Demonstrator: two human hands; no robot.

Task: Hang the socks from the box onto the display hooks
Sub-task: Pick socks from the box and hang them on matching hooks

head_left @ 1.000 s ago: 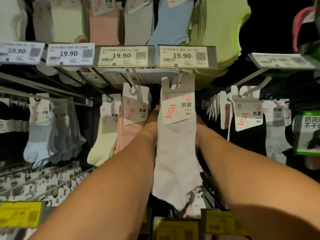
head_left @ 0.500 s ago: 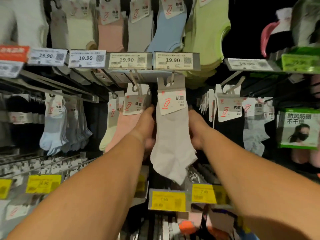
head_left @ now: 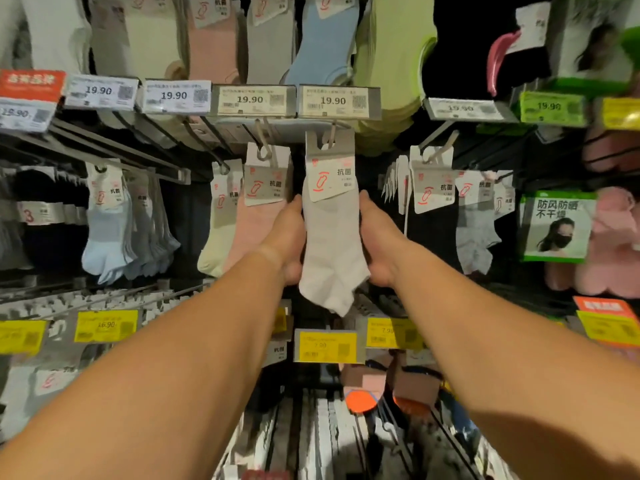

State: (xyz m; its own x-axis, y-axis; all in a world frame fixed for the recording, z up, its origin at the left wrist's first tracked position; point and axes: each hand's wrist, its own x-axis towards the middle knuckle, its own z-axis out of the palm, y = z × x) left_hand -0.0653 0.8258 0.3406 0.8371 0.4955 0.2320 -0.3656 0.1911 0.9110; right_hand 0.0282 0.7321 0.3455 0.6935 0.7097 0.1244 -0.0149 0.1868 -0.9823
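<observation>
A pack of white ankle socks (head_left: 330,251) with a grey card header hangs on a display hook (head_left: 331,134) under a 19.90 price tag (head_left: 333,101). My left hand (head_left: 286,237) grips the pack's left edge and my right hand (head_left: 378,237) grips its right edge, both at mid-sock height. The fingers of both hands are hidden behind the socks. A brown cardboard box (head_left: 414,386) shows low down between my forearms, its contents unclear.
Pink socks (head_left: 256,223) and yellow socks (head_left: 218,233) hang on the hooks just left; black and grey socks (head_left: 474,230) hang to the right. Another row of socks hangs above the price rail. Yellow price tags (head_left: 325,346) front lower hooks.
My hands have slid down from behind the card header to the body of the white socks. The pack still hangs on the same hook, and my view has pulled back and dropped slightly.
</observation>
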